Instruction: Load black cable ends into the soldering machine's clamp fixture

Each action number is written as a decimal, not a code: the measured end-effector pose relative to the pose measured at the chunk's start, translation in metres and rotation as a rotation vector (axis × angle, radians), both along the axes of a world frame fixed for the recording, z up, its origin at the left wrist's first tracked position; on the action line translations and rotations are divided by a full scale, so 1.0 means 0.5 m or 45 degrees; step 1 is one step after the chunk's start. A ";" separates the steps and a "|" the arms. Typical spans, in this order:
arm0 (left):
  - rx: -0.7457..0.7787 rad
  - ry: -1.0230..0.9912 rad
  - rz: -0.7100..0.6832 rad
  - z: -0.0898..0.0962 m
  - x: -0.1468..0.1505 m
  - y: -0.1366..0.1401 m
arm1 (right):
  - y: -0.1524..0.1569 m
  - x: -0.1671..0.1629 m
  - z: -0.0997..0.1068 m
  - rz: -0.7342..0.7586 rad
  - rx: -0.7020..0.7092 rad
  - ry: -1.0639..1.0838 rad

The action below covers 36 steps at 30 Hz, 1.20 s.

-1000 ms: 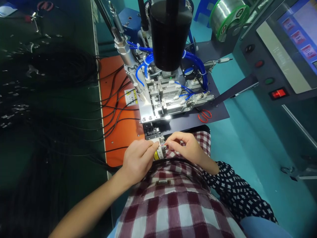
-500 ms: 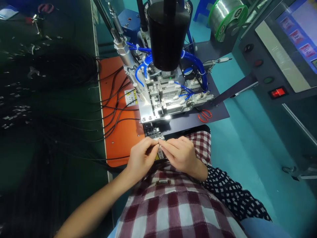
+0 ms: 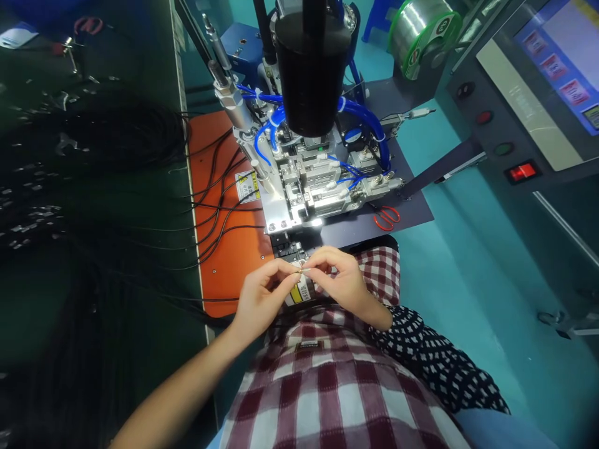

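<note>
My left hand (image 3: 262,296) pinches thumb and forefinger at the end of a thin black cable (image 3: 219,300), which runs in from the left and passes out of sight behind the hand. Facing it, my right hand (image 3: 344,279) has its thumb and forefinger closed on a small, thin, pale metallic piece (image 3: 305,269). The two pinches almost meet, so the joint between cable and piece is too small to make out. Just beyond the fingertips stands the metal fixture of a bench machine (image 3: 322,199). Below them a yellow and white label (image 3: 299,292) shows.
More black cables (image 3: 219,218) cross the orange plate (image 3: 234,268) to a dark table (image 3: 93,349) at left. Red-handled scissors (image 3: 387,218) lie on the grey base. A solder wire spool (image 3: 421,37) and a control panel (image 3: 519,112) are at right.
My right hand has turned and its fingers have lifted and curled, baring the small pale piece. My left hand has shifted slightly left, uncovering more of the label.
</note>
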<state>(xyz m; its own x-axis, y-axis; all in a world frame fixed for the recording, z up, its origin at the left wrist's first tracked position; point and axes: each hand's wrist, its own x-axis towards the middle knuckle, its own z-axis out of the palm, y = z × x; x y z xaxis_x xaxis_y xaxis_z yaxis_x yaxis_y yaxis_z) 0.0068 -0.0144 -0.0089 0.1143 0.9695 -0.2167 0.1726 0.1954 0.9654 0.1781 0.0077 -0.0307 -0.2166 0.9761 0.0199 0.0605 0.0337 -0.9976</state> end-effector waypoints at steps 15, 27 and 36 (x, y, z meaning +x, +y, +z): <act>-0.290 -0.257 0.073 -0.001 -0.007 0.012 | -0.014 -0.018 -0.005 -0.005 -0.432 0.251; -0.311 -0.463 0.309 -0.017 0.015 -0.002 | -0.033 -0.031 -0.009 -0.027 -0.170 -0.026; -0.413 -0.464 0.220 -0.016 0.008 0.002 | -0.027 -0.039 -0.019 -0.092 -0.043 -0.162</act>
